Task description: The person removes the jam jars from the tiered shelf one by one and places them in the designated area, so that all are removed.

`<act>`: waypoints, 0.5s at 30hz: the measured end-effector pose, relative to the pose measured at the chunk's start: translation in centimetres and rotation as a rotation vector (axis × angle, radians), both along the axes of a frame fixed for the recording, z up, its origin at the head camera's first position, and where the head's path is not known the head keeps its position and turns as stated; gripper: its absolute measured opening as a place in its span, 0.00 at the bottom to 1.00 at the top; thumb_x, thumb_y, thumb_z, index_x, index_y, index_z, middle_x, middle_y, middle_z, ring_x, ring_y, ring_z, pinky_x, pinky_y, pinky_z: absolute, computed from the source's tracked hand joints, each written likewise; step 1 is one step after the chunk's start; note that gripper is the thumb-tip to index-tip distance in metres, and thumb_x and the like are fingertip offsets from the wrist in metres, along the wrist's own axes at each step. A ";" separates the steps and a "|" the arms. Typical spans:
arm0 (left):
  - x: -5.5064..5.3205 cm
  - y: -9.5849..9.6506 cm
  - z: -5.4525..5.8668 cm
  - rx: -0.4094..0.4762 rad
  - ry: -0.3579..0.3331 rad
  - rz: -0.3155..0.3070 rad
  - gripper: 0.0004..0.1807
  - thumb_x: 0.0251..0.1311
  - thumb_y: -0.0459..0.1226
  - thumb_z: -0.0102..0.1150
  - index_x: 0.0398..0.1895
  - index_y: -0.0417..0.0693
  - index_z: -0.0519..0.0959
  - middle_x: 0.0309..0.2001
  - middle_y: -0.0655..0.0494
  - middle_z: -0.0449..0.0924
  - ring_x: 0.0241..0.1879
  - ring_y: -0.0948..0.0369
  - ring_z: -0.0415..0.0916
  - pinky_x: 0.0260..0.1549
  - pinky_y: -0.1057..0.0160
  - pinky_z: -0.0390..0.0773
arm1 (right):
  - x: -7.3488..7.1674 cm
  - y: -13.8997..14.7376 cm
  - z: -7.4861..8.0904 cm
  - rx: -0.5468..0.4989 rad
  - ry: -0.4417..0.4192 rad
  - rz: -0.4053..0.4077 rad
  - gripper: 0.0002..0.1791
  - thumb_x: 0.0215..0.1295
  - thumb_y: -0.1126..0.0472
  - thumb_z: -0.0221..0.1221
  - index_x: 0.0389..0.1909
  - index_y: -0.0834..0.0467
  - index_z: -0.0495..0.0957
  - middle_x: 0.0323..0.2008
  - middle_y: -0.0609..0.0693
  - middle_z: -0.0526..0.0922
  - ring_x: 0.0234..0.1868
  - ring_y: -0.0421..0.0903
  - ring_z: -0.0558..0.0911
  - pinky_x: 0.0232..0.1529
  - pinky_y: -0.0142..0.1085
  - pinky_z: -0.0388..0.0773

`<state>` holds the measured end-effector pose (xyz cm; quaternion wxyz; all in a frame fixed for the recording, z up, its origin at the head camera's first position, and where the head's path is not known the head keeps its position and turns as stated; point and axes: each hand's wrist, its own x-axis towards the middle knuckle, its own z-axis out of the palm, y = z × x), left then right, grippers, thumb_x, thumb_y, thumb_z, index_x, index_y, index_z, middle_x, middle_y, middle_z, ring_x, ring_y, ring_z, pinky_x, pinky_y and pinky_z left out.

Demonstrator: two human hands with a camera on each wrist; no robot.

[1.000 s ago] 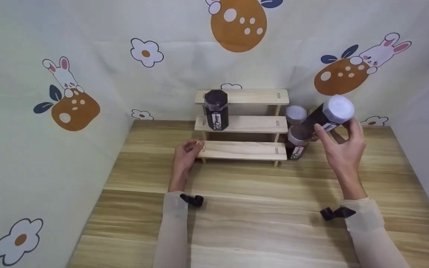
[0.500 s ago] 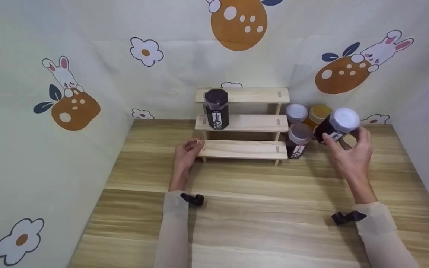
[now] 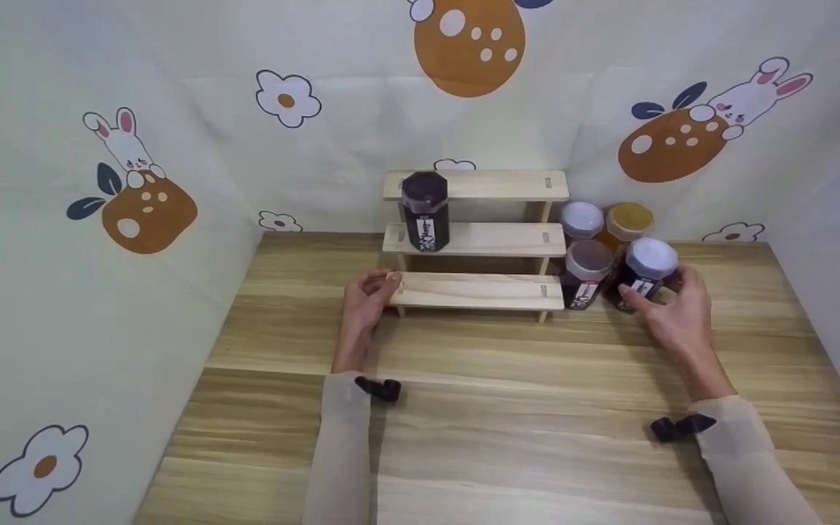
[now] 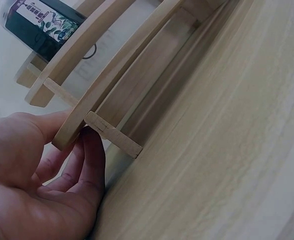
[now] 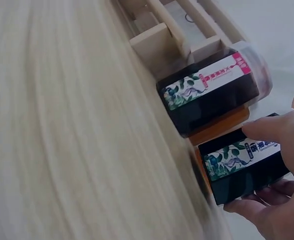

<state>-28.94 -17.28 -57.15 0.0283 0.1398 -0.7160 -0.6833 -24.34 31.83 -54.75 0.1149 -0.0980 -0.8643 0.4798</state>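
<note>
The right hand [image 3: 682, 310] curls round a white-lidded dark jar [image 3: 642, 275] just beside the pink-labelled jar [image 3: 582, 283]; the left hand [image 3: 365, 297] pinches the three-tier wooden rack [image 3: 475, 290]; a sideways swing could topple that neighbour, a tug tilt the rack

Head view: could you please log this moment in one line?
left hand: pinches lowest shelf tier | right hand: holds white-topped dark jar | black-topped jar: upright on middle tier
</note>
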 end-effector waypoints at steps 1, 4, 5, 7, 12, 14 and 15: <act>0.0 0.0 0.0 0.008 0.014 0.000 0.19 0.68 0.43 0.75 0.55 0.42 0.85 0.42 0.54 0.88 0.40 0.64 0.81 0.39 0.69 0.79 | 0.0 0.1 -0.2 0.005 -0.001 0.005 0.51 0.64 0.49 0.78 0.76 0.70 0.61 0.71 0.71 0.72 0.72 0.67 0.74 0.77 0.62 0.66; -0.1 0.1 -0.1 0.040 0.048 0.001 0.17 0.68 0.40 0.75 0.53 0.39 0.85 0.38 0.57 0.87 0.37 0.65 0.79 0.36 0.70 0.77 | 0.0 0.2 -0.5 0.012 0.016 0.023 0.51 0.63 0.50 0.78 0.75 0.70 0.62 0.70 0.71 0.72 0.72 0.67 0.74 0.76 0.63 0.66; -0.1 0.1 -0.1 0.045 0.049 0.002 0.17 0.68 0.40 0.75 0.53 0.39 0.85 0.37 0.58 0.87 0.36 0.65 0.79 0.36 0.70 0.78 | 0.0 0.2 -0.6 0.011 0.025 0.032 0.51 0.63 0.50 0.79 0.75 0.70 0.62 0.71 0.71 0.72 0.72 0.67 0.74 0.77 0.63 0.66; -0.1 0.1 -0.2 0.054 0.052 0.003 0.17 0.67 0.40 0.76 0.53 0.40 0.85 0.38 0.58 0.87 0.37 0.65 0.80 0.36 0.70 0.78 | 0.0 0.2 -0.7 -0.001 0.043 0.050 0.50 0.62 0.53 0.79 0.75 0.70 0.62 0.71 0.71 0.72 0.73 0.67 0.73 0.78 0.63 0.65; -0.1 0.0 -0.2 0.047 0.054 0.002 0.18 0.67 0.41 0.76 0.54 0.40 0.85 0.40 0.56 0.88 0.39 0.64 0.81 0.37 0.70 0.79 | -0.1 0.0 -0.9 -0.029 0.071 0.084 0.47 0.63 0.56 0.79 0.74 0.69 0.64 0.71 0.71 0.74 0.75 0.67 0.73 0.80 0.62 0.64; 0.0 0.1 -0.2 0.036 0.045 0.000 0.19 0.67 0.42 0.76 0.55 0.41 0.85 0.42 0.55 0.88 0.40 0.64 0.82 0.38 0.70 0.79 | -0.1 0.0 -1.0 -0.036 0.069 0.092 0.47 0.63 0.57 0.78 0.75 0.70 0.63 0.72 0.71 0.72 0.76 0.68 0.72 0.79 0.62 0.64; 0.0 0.1 -0.2 0.032 0.041 -0.002 0.19 0.67 0.42 0.76 0.55 0.42 0.85 0.42 0.55 0.88 0.41 0.64 0.82 0.38 0.70 0.79 | -0.1 0.0 -1.0 -0.038 0.065 0.098 0.48 0.64 0.57 0.78 0.76 0.70 0.62 0.73 0.72 0.71 0.76 0.69 0.71 0.79 0.62 0.64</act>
